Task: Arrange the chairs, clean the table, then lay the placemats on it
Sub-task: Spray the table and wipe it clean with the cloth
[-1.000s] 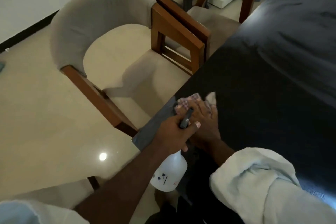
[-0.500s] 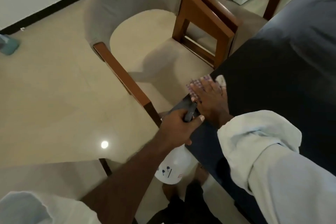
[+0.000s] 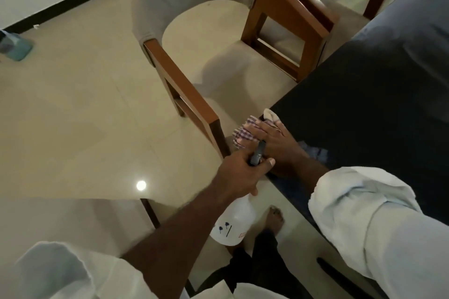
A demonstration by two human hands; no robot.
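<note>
A dark glossy table [image 3: 364,94] fills the right side. At its near left corner lies a checked cloth [image 3: 245,133], and my right hand [image 3: 274,143] presses flat on it with straight fingers. My left hand [image 3: 240,172] grips the dark trigger head of a white spray bottle [image 3: 230,226], which hangs below it beside the table edge. A beige upholstered chair with brown wooden arms [image 3: 194,60] stands at the table's left side. A second such chair [image 3: 313,5] is behind it.
A teal object [image 3: 17,47] lies on the tiled floor at far left, near the black skirting. Another chair's seat and leg [image 3: 145,209] show at lower left. My bare foot [image 3: 274,221] is on the floor by the table edge.
My right hand and the cloth have slid along the table edge to its corner. The left hand with the bottle has followed, and the view has shifted left.
</note>
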